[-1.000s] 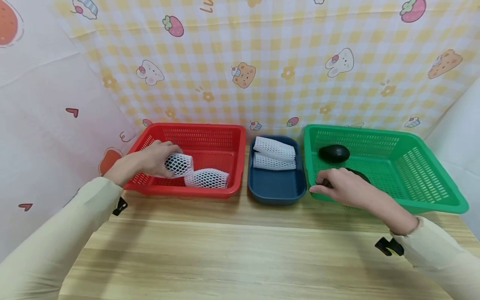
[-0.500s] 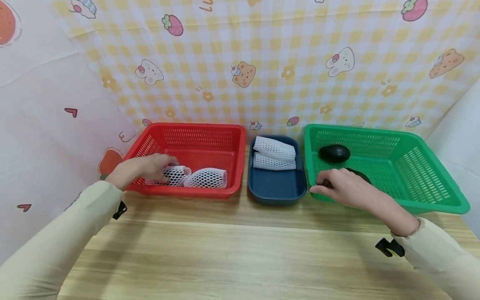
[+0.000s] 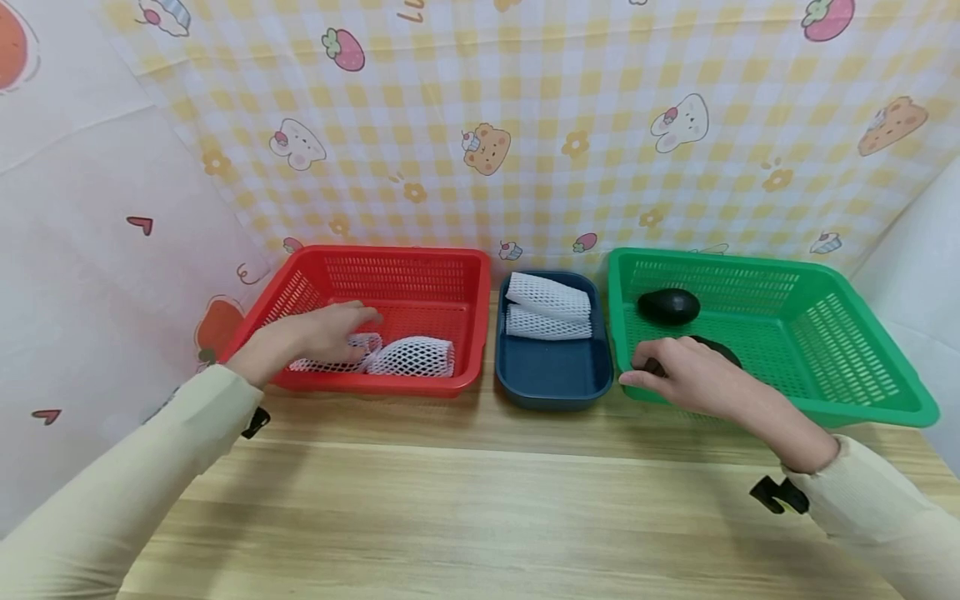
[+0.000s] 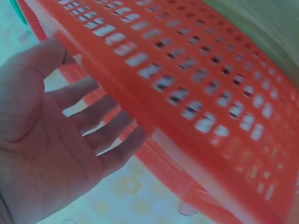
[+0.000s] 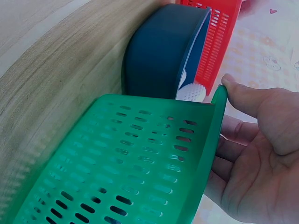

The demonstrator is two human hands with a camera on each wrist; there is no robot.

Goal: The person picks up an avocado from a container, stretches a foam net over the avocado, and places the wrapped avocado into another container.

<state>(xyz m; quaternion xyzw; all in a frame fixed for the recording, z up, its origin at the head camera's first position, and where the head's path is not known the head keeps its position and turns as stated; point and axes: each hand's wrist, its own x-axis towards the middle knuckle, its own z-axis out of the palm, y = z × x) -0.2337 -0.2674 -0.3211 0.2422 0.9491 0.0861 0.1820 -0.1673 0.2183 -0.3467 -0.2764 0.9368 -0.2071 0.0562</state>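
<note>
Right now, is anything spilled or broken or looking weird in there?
Nothing spilled or broken stands out. The two white foam-mesh sleeves in the dark-blue rectangular plastic tray just lie a little unevenly, the back one slanting.

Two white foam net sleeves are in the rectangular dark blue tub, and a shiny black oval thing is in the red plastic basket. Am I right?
Almost! Wrong basket: the head view shows the shiny black oval thing in the rectangular green plastic basket. The two white foam net sleeves are in the dark blue tub.
</note>
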